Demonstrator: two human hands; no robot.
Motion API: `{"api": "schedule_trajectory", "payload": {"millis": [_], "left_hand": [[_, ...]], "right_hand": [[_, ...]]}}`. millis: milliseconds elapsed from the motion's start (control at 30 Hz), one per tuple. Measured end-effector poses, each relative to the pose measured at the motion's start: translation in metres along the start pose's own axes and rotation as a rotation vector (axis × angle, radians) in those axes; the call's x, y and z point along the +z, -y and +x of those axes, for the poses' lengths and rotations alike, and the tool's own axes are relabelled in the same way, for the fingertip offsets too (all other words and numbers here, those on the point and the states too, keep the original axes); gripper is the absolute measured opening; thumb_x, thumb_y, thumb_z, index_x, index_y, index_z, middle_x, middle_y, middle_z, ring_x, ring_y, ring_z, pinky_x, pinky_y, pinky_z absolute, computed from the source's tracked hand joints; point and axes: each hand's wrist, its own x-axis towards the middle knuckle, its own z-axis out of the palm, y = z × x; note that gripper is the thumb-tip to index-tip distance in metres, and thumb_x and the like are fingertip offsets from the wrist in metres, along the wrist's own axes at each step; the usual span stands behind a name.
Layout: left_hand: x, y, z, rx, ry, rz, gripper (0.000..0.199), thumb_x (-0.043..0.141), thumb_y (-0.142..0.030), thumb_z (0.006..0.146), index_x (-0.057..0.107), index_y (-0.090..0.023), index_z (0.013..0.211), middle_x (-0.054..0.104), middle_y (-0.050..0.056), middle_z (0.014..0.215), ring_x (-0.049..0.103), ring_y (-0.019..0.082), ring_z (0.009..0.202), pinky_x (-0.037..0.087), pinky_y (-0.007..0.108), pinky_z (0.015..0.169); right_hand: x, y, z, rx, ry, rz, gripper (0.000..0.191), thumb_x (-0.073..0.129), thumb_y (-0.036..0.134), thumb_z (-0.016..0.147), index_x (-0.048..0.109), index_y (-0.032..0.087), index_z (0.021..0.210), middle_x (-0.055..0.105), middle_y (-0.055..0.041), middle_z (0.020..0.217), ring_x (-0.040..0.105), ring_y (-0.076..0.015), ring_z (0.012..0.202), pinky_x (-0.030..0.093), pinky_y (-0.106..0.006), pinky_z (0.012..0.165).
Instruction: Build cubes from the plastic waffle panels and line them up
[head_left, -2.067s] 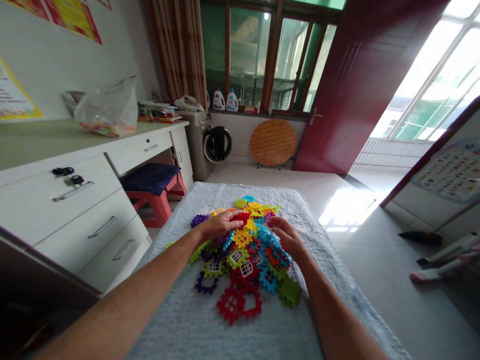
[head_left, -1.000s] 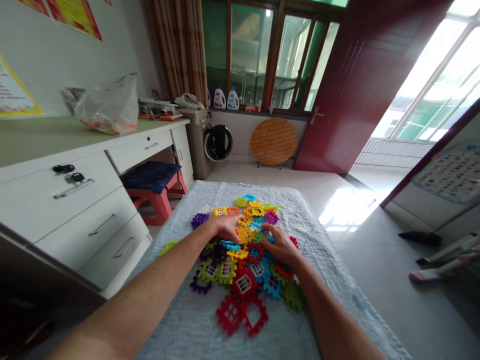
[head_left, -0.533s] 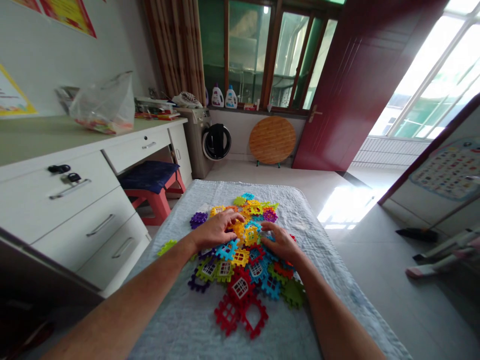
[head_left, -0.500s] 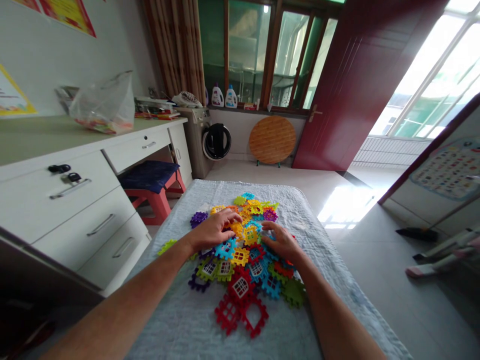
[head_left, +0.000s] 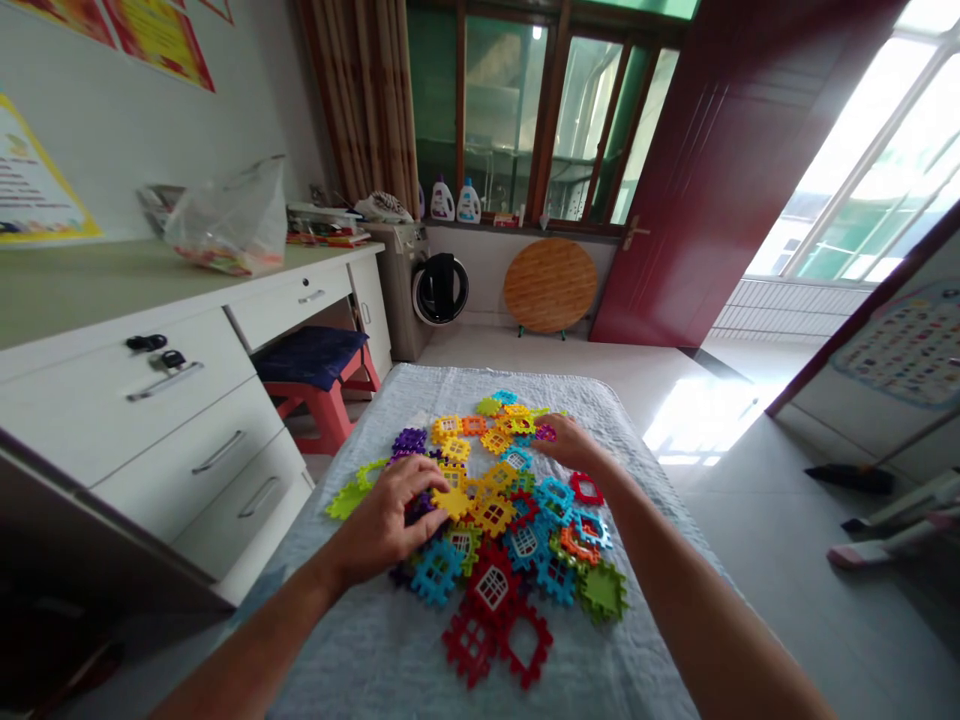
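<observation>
From where I stand, the pale blue cloth (head_left: 604, 420) bears a spread of toothed, multicoloured plastic pieces (head_left: 492, 588). The left hand (head_left: 386, 518) pinches the rim of 1 solid yellow toothed plastic tile (head_left: 453, 503) over mid-spread; a light, level hold should spare its teeth from snagging. The right hand (head_left: 570, 441) curves at 1 magenta toothed plastic piece (head_left: 547, 433); whether it grips, I can't tell.
</observation>
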Motion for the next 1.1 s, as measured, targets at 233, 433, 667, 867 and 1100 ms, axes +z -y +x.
{"api": "schedule_trajectory", "payload": {"millis": [233, 433, 667, 867, 1100], "left_hand": [[0.026, 0.059, -0.002, -0.533, -0.217, 0.408, 0.061, 0.053, -0.062, 0.078, 0.059, -0.02, 0.122, 0.048, 0.016, 0.134, 0.042, 0.037, 0.126, 0.033, 0.055, 0.104], [0.042, 0.07, -0.009, -0.391, -0.162, 0.252, 0.059, 0.047, -0.06, 0.084, 0.055, -0.02, 0.125, 0.055, 0.011, 0.13, 0.049, 0.029, 0.122, 0.036, 0.047, 0.105], [0.032, 0.055, -0.006, -0.204, -0.156, -0.077, 0.042, 0.042, -0.046, 0.091, 0.055, -0.02, 0.122, 0.054, 0.009, 0.129, 0.048, 0.023, 0.124, 0.036, 0.041, 0.109], [0.035, 0.055, -0.01, -0.193, -0.178, -0.12, 0.044, 0.042, -0.046, 0.091, 0.052, -0.019, 0.125, 0.047, 0.012, 0.136, 0.042, 0.024, 0.13, 0.032, 0.043, 0.112], [0.038, 0.047, -0.006, -0.246, -0.129, 0.088, 0.042, 0.046, -0.049, 0.089, 0.054, -0.027, 0.124, 0.049, 0.009, 0.138, 0.039, 0.029, 0.132, 0.004, 0.064, 0.111]], "right_hand": [[0.02, 0.034, 0.055, 0.26, 0.182, -0.179, 0.099, 0.066, 0.074, 0.058, 0.039, 0.027, 0.141, 0.041, -0.0145, 0.143, 0.035, -0.0419, 0.131, 0.032, -0.059, 0.1], [0.039, 0.055, 0.056, 0.218, 0.197, -0.272, 0.096, 0.072, 0.067, 0.054, 0.042, 0.031, 0.138, 0.047, -0.0134, 0.135, 0.043, -0.0404, 0.121, 0.042, -0.053, 0.092], [0.031, 0.042, 0.042, 0.075, 0.077, -0.269, 0.047, 0.062, 0.045, 0.077, 0.06, 0.025, 0.119, 0.065, -0.01, 0.105, 0.061, -0.0251, 0.096, 0.045, -0.032, 0.08], [0.005, 0.023, 0.016, -0.092, 0.058, 0.051, 0.024, 0.054, 0.024, 0.079, 0.069, 0.019, 0.097, 0.069, -0.0033, 0.083, 0.062, -0.0165, 0.075, 0.043, -0.024, 0.067], [-0.028, 0.023, -0.043, -0.249, 0.251, 0.165, 0.034, 0.055, 0.017, 0.073, 0.068, 0.022, 0.104, 0.07, -0.0007, 0.09, 0.061, -0.0135, 0.076, 0.045, -0.024, 0.069]]}}
